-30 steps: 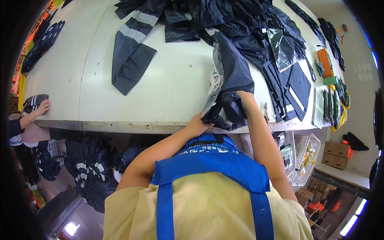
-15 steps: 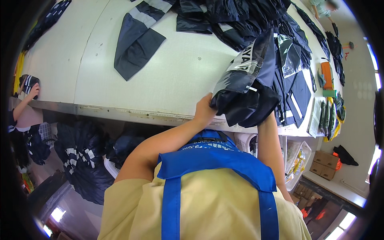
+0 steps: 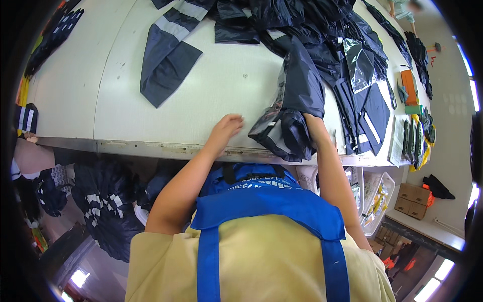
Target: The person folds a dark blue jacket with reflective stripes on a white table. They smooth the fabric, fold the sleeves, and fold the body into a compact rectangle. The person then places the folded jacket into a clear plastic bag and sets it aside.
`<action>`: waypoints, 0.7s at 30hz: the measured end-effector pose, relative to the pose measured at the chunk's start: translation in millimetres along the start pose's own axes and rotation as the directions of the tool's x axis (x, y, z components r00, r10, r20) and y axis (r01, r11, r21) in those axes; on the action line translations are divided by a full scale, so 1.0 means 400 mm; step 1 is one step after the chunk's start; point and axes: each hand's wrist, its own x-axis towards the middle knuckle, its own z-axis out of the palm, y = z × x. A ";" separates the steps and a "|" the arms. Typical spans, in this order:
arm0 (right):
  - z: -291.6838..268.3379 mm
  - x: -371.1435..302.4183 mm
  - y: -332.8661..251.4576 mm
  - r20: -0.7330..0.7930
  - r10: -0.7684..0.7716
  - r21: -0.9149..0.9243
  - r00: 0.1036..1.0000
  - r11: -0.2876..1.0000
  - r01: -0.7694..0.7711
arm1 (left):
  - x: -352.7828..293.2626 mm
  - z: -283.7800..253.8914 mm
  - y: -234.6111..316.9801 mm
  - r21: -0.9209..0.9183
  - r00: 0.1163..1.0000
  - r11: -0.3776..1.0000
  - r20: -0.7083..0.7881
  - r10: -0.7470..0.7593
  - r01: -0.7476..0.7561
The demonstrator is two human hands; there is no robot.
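Note:
Near the table's front edge, a dark navy folded garment (image 3: 303, 90) stands half upright, with shiny clear plastic (image 3: 266, 118) along its left side. My right hand (image 3: 315, 129) grips the bundle's lower right side, its fingers partly hidden in the dark folds. My left hand (image 3: 228, 131) is off the bundle, a short way to its left over the white table, fingers loosely bent and holding nothing. Further left lies a dark sleeve or leg piece (image 3: 168, 65) with a grey reflective band.
A heap of dark garments (image 3: 302, 20) covers the table's far side. Folded dark pieces (image 3: 370, 118) and a clear plastic bag (image 3: 358, 65) lie right, beyond them an orange box (image 3: 410, 86). White baskets (image 3: 377, 201) stand below the edge. Another person's hand (image 3: 31, 138) shows far left.
My left hand has let go of the bundle and moved left. The bundle has turned more upright and shifted slightly left, with its white-printed side now out of sight.

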 end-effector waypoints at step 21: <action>0.004 0.001 0.024 0.472 -0.559 -0.561 0.681 0.405 0.722 | -0.053 0.172 0.165 0.215 0.911 0.926 0.209 -0.354 0.311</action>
